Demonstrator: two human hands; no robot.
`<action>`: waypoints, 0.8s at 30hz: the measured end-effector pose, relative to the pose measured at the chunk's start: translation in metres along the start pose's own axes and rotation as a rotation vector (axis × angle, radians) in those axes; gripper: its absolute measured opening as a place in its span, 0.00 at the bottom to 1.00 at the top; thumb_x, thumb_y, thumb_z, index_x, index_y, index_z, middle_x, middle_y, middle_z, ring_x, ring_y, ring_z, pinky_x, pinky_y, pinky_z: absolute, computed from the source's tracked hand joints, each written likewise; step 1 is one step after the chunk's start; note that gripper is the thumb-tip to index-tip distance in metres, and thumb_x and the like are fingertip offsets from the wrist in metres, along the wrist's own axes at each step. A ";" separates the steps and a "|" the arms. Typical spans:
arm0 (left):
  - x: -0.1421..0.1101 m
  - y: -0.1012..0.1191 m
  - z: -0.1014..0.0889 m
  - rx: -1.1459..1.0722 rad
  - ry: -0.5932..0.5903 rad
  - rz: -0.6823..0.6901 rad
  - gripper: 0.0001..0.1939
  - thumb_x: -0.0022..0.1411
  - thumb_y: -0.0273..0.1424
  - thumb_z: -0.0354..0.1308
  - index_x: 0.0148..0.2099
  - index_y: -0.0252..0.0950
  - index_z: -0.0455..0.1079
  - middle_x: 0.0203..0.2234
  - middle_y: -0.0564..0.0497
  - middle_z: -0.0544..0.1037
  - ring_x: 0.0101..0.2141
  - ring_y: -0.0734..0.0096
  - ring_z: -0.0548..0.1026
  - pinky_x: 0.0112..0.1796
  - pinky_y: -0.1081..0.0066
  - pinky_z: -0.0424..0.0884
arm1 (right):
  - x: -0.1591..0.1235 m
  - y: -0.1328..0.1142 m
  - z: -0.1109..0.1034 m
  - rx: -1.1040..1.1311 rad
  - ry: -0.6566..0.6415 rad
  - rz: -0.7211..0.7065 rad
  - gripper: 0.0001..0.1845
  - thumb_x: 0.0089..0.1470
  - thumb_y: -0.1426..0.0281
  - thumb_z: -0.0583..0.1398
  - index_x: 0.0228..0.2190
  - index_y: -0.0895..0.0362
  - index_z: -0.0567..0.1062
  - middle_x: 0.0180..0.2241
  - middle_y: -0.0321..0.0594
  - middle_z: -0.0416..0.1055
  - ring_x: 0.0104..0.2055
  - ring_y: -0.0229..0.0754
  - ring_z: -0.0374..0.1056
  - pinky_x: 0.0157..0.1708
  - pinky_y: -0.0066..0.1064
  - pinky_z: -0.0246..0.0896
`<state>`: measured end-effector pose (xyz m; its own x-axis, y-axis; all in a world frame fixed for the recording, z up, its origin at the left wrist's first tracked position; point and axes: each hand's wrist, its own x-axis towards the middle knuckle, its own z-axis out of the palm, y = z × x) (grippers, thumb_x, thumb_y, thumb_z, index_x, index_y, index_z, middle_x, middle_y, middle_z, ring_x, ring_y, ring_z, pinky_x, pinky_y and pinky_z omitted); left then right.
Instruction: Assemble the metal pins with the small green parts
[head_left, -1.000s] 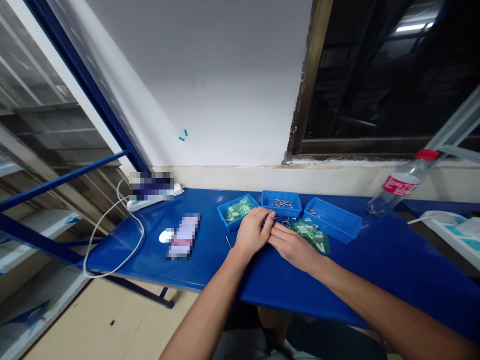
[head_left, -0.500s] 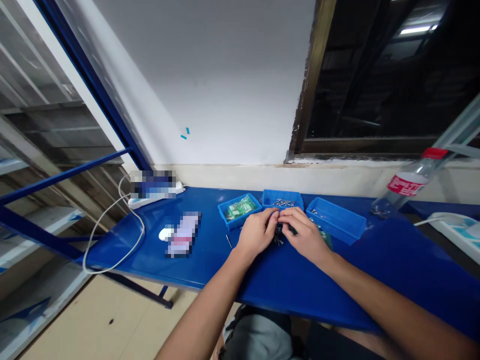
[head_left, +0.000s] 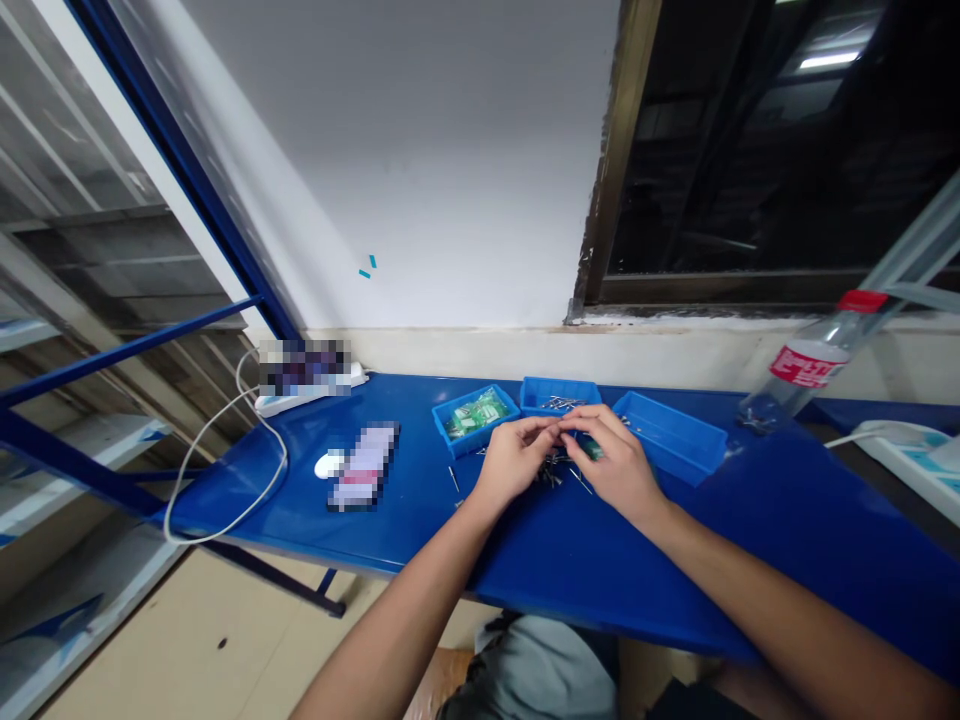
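Observation:
My left hand (head_left: pixel 516 462) and my right hand (head_left: pixel 611 458) meet fingertip to fingertip over the blue table. Both are closed in a pinch; whatever lies between the fingers is too small to make out. Beneath them is a pile of small dark metal pieces that look like screws (head_left: pixel 553 472), partly hidden by the hands. One thin piece (head_left: pixel 581 482) lies just below my right hand. Behind my hands stands a blue bin (head_left: pixel 561 386) with thin silvery pieces. To its left, another blue bin (head_left: pixel 474 445) holds green-and-white packets.
A third blue bin (head_left: pixel 675 450) stands right of my hands. A bottle with a red cap (head_left: pixel 806 365) leans at the back right. On the left are a blurred-out phone-like object (head_left: pixel 365 468), a white round object (head_left: pixel 327 466), a power strip (head_left: pixel 311 392) and its cable (head_left: pixel 281 490).
My fingers have shifted slightly, with my right fingers more stretched toward the left ones. More of the pile and a thin piece below my right hand now show. The view has moved a little.

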<state>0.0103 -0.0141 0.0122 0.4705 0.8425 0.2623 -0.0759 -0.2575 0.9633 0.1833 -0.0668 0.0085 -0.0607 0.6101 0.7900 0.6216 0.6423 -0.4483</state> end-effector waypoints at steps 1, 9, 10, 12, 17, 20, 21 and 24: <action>0.001 -0.002 0.000 -0.009 0.011 -0.009 0.19 0.66 0.44 0.65 0.50 0.34 0.81 0.43 0.42 0.86 0.43 0.59 0.84 0.47 0.61 0.81 | 0.000 0.000 0.000 0.001 -0.006 -0.002 0.11 0.66 0.74 0.59 0.47 0.51 0.77 0.47 0.46 0.74 0.51 0.51 0.74 0.54 0.48 0.73; 0.004 -0.003 -0.010 -0.080 0.032 -0.075 0.15 0.63 0.35 0.68 0.47 0.30 0.78 0.39 0.41 0.86 0.37 0.63 0.85 0.44 0.63 0.82 | 0.005 -0.010 0.002 0.005 -0.021 -0.012 0.12 0.67 0.74 0.58 0.48 0.51 0.77 0.47 0.46 0.75 0.52 0.51 0.74 0.56 0.46 0.72; 0.005 -0.001 -0.012 -0.059 0.025 -0.070 0.14 0.63 0.32 0.68 0.48 0.31 0.77 0.39 0.41 0.86 0.38 0.62 0.85 0.44 0.62 0.82 | 0.008 -0.010 0.001 0.005 -0.020 -0.013 0.12 0.66 0.73 0.58 0.48 0.51 0.78 0.47 0.46 0.75 0.52 0.51 0.74 0.55 0.46 0.72; 0.009 0.005 -0.015 0.036 0.013 -0.033 0.16 0.61 0.24 0.67 0.52 0.32 0.74 0.40 0.42 0.86 0.40 0.62 0.86 0.46 0.63 0.82 | 0.014 -0.009 -0.002 -0.008 -0.049 -0.019 0.12 0.66 0.73 0.59 0.48 0.52 0.78 0.46 0.46 0.77 0.52 0.52 0.74 0.54 0.47 0.72; 0.019 0.025 -0.021 0.453 -0.046 0.109 0.20 0.60 0.19 0.65 0.54 0.36 0.73 0.40 0.48 0.87 0.38 0.65 0.86 0.43 0.67 0.82 | 0.030 -0.001 -0.006 -0.031 -0.203 -0.014 0.09 0.64 0.74 0.60 0.43 0.52 0.79 0.42 0.44 0.79 0.46 0.50 0.75 0.49 0.45 0.73; 0.021 0.027 -0.021 0.524 -0.082 0.186 0.19 0.60 0.16 0.62 0.52 0.35 0.74 0.40 0.49 0.86 0.39 0.66 0.85 0.44 0.69 0.81 | 0.034 0.003 -0.005 -0.045 -0.254 0.060 0.08 0.62 0.76 0.60 0.40 0.53 0.78 0.40 0.42 0.78 0.38 0.46 0.76 0.42 0.40 0.75; 0.021 0.026 -0.021 0.534 -0.090 0.209 0.19 0.59 0.16 0.62 0.51 0.35 0.74 0.40 0.49 0.86 0.40 0.66 0.85 0.44 0.69 0.81 | 0.035 0.004 -0.003 -0.052 -0.262 0.076 0.08 0.62 0.76 0.60 0.40 0.53 0.78 0.40 0.42 0.78 0.37 0.46 0.76 0.41 0.39 0.75; 0.019 0.017 -0.021 0.563 -0.094 0.254 0.19 0.60 0.15 0.60 0.51 0.35 0.74 0.42 0.48 0.86 0.42 0.65 0.85 0.45 0.69 0.80 | 0.033 0.007 0.002 -0.046 -0.274 0.103 0.08 0.60 0.77 0.60 0.38 0.53 0.77 0.40 0.42 0.76 0.38 0.45 0.76 0.42 0.40 0.77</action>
<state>0.0000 0.0074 0.0353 0.5758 0.6836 0.4484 0.2676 -0.6759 0.6867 0.1844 -0.0418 0.0305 -0.2000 0.7773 0.5965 0.6698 0.5528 -0.4958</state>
